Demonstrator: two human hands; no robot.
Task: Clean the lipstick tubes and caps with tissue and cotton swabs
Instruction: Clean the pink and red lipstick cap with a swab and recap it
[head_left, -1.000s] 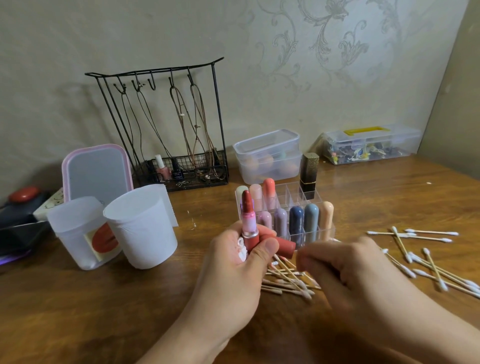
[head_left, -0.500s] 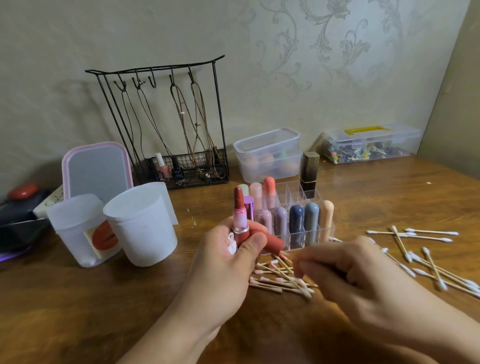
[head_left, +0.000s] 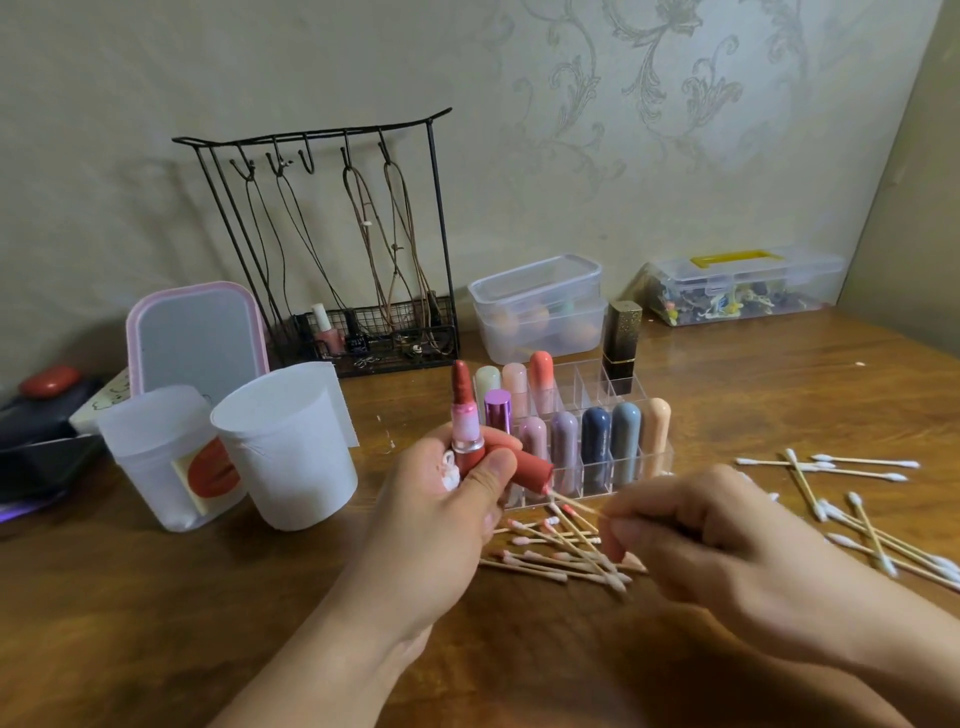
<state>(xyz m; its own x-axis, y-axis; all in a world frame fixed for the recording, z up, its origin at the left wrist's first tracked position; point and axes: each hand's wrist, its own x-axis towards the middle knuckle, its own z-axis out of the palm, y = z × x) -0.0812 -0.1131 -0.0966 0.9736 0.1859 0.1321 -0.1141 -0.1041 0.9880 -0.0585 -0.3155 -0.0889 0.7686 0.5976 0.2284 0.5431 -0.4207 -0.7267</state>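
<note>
Gripping lipstick (head_left: 464, 415) and cap (head_left: 524, 466), left hand (head_left: 441, 512); right hand (head_left: 691, 540) pinches swab (head_left: 576, 506); no legible writing.

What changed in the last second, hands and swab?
The left hand lifted the open lipstick and red cap slightly. The right hand drew back, and its fingers now pinch a cotton swab aimed at the cap's mouth. Organizer, cups and loose swabs unchanged.
</note>
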